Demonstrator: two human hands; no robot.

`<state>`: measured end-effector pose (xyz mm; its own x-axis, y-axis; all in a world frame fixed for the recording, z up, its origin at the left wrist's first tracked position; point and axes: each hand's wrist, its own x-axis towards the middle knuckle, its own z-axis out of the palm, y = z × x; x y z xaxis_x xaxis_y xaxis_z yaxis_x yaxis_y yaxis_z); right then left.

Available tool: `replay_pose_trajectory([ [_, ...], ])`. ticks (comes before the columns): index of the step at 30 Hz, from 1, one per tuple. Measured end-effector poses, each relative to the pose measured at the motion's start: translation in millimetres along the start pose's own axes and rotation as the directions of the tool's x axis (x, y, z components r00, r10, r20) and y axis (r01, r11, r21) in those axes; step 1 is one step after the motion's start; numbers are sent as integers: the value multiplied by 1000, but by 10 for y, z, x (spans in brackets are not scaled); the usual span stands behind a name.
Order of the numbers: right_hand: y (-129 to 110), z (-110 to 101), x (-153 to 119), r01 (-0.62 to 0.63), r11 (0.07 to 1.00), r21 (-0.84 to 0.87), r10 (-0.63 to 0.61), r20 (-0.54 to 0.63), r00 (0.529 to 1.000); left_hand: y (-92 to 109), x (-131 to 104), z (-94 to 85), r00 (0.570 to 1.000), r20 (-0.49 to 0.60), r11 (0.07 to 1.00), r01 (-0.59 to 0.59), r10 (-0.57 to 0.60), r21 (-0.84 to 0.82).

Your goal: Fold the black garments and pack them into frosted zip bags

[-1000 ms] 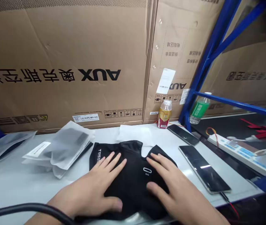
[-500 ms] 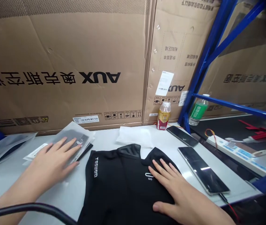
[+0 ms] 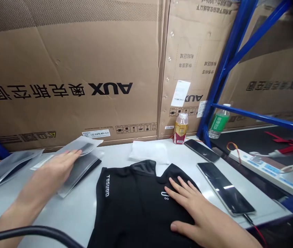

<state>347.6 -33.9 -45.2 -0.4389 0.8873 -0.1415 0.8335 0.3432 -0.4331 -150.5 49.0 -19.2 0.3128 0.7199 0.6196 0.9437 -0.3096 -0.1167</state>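
Observation:
A black garment (image 3: 136, 206) with white lettering lies flat on the white table (image 3: 48, 224). My right hand (image 3: 190, 210) rests on the garment's right side with its fingers spread, holding nothing. My left hand (image 3: 55, 168) is at a stack of frosted plastic bags (image 3: 84, 165), its fingers together along the top bag, which is lifted and bent at its upper edge. The thumb is hidden behind the hand. Beneath, the other bags show a dark edge.
Another frosted bag (image 3: 7, 172) lies far left. Behind the garment sit a folded white sheet (image 3: 149, 151) and a drink bottle (image 3: 180, 128). Two phones (image 3: 225, 187) lie on the right, near a blue rack (image 3: 213, 89) and a power strip (image 3: 267, 170). Large cartons (image 3: 69, 62) stand behind.
My left hand has drawn its fingers together and raised the top bag off the stack, shifting slightly left. My right hand stays on the garment.

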Motion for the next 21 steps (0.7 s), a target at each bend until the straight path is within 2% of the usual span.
replay_pose_trajectory([
  [3, 42, 15, 22, 75, 997, -37, -80, -169, 982, 397, 46, -353, 978, -203, 999, -53, 55, 15],
  [4, 24, 7, 43, 110, 993, -48, -119, -266, 957, 576, 57, -453, 961, -248, 990, -135, 123, -34],
  [6, -56, -25, 97, 186, 980, -72, -198, -463, 864, 948, 73, -562, 939, -216, 941, -301, 266, -153],
  [8, -158, -57, 151, 278, 954, -108, -288, -580, 762, 1269, 90, -541, 875, -148, 838, -485, 462, -249],
  [10, -227, -67, 190, 352, 924, -149, -368, -596, 713, 1497, 124, -446, 815, -78, 770, -570, 575, -287],
  [12, -238, -52, 208, 380, 909, -173, -405, -584, 703, 1651, 185, -368, 792, -40, 755, -595, 609, -278],
  [14, -216, -25, 211, 366, 913, -179, -397, -593, 700, 1793, 261, -367, 799, -44, 767, -590, 600, -254],
  [17, -217, -5, 198, 358, 916, -181, -389, -619, 682, 2077, 358, -468, 819, -115, 776, -571, 563, -269],
  [21, -336, -90, 138, 398, 906, -147, -403, -594, 697, 2433, 442, -536, 816, -213, 749, -579, 538, -322],
])
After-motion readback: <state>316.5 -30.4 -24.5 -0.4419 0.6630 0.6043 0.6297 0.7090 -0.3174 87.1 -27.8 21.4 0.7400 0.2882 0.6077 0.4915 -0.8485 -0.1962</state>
